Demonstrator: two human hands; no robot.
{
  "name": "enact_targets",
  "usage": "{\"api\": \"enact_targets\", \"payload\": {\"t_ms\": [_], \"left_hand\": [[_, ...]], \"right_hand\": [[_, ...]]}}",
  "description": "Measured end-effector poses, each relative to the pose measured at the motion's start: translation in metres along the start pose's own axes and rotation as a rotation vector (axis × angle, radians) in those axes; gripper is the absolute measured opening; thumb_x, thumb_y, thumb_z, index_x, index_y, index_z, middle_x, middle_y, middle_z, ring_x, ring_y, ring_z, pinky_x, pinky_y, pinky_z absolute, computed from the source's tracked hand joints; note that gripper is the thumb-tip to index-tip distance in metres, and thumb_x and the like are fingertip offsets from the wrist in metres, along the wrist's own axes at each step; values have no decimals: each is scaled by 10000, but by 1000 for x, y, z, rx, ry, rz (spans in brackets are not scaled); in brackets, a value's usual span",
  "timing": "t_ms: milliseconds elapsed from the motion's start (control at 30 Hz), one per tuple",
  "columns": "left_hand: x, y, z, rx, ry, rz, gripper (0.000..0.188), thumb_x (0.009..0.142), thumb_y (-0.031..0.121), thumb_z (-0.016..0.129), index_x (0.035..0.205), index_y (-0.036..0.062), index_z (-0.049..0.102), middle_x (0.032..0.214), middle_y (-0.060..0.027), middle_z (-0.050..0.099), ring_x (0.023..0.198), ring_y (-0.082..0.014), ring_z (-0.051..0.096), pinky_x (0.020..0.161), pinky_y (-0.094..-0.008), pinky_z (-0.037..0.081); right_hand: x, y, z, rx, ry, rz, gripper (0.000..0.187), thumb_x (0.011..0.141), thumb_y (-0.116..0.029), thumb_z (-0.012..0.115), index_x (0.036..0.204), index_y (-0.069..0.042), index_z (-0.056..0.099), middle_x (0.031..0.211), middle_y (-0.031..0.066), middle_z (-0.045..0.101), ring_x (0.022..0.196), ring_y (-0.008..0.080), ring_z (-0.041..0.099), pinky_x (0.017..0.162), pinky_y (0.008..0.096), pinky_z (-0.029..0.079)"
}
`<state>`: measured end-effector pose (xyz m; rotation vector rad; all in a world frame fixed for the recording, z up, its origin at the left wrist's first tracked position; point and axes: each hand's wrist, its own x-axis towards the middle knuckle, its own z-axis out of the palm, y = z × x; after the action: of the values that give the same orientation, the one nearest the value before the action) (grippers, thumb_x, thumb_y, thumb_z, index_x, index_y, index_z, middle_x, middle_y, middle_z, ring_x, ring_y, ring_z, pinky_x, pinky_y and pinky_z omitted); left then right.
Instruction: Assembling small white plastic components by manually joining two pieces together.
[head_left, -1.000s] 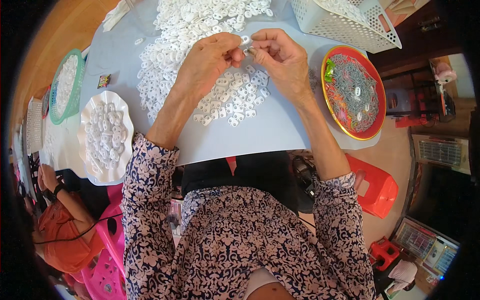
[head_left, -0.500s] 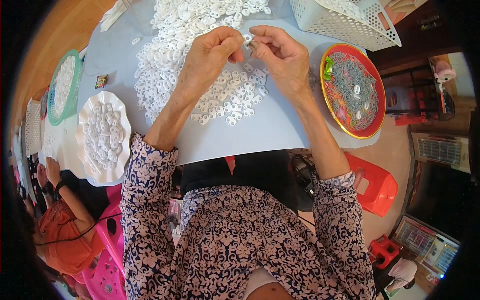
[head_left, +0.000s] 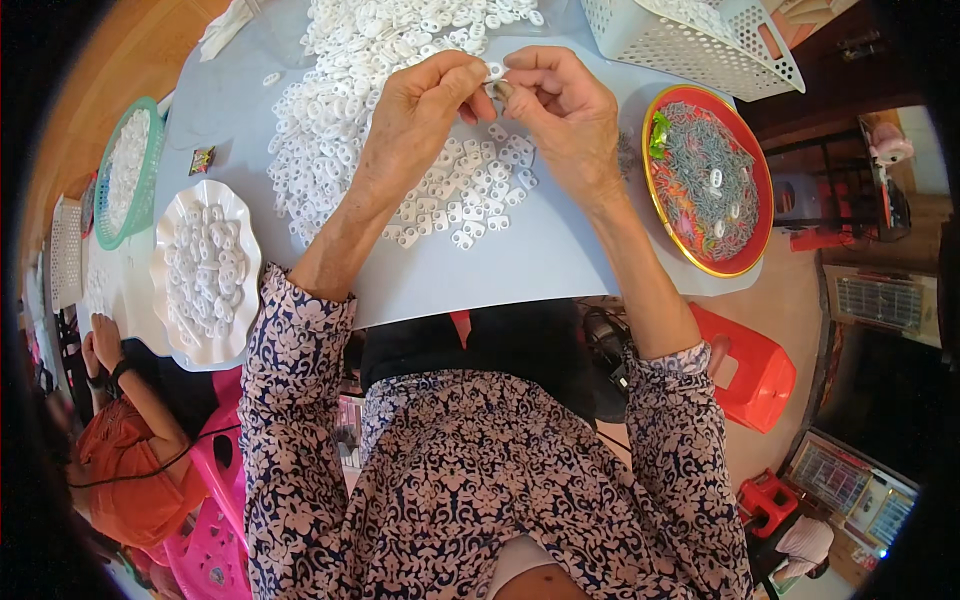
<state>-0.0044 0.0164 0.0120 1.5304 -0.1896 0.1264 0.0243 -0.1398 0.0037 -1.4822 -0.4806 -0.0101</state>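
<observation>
My left hand (head_left: 422, 112) and my right hand (head_left: 568, 118) meet over the far middle of the table, fingertips pinched together. Between them is a small white plastic piece (head_left: 495, 72), partly covered by the fingers. Whether the right fingertips also hold some smaller part is hidden. Under and behind my left hand spreads a big heap of white plastic pieces (head_left: 315, 140). Similar flat pieces with holes (head_left: 470, 190) lie loose below both hands. Right of my right hand, a red gold-rimmed bowl (head_left: 763, 190) holds many thin grey metal parts, with a few white pieces on top.
A wavy-edged white dish (head_left: 170, 300) of white pieces stands at the left. Beyond it is a green basket (head_left: 150, 190). A perforated white basket (head_left: 690, 62) stands far right. Another person's hands (head_left: 102, 345) rest at the left table edge. A red stool (head_left: 750, 370) sits right.
My hands stay nearly in place. The white piece between the fingertips has turned slightly and shows a little more. The bowl and dish look unmoved.
</observation>
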Motion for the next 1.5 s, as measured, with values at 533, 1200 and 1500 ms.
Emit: {"api": "enact_targets", "payload": {"t_ms": [533,1200,1500], "left_hand": [[2,-3,-3,129,-19,-15,257,921,224,507,852,17,641,618,5,531,596,-62,459,554,-219,373],[2,-6,-4,129,-23,-82,259,920,231,498,840,31,643,618,20,515,602,-50,456,551,-211,350],[3,-6,-6,181,-69,-71,276,928,249,483,828,40,633,603,24,502,570,-47,439,532,-202,344]], "right_hand": [[-1,-1,-1,-30,-10,-6,239,805,-18,607,1034,13,546,771,-1,619,657,27,532,587,178,448],[0,9,-2,-245,-20,-191,282,744,-29,695,1016,-39,623,688,1,587,609,69,540,589,212,483],[-2,-5,-2,-420,-63,-234,283,726,-80,738,982,-29,629,707,35,604,609,90,570,582,224,492]]}}
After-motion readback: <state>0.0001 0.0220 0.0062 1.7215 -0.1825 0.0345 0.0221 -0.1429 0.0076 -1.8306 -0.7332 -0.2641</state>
